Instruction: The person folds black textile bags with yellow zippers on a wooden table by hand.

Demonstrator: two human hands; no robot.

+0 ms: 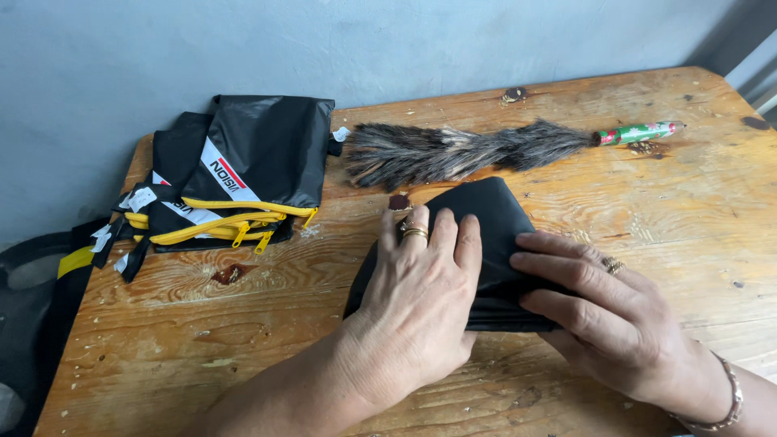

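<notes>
A folded black fabric piece (pixel 486 214) lies on the wooden table (pixel 267 324) near its middle. My left hand (pixel 421 299) rests flat on the fabric's left half, fingers together, with gold rings on one finger. My right hand (pixel 603 316) presses on the fabric's right edge, fingers spread and pointing left; it wears a ring and a metal bracelet. Neither hand grips the fabric; both lie on top of it.
A stack of black bags with yellow zippers (pixel 231 182) sits at the table's back left, straps hanging off the edge. A feather duster (pixel 453 151) with a green and red patterned handle (pixel 639 132) lies along the back. A grey wall (pixel 388 40) stands behind.
</notes>
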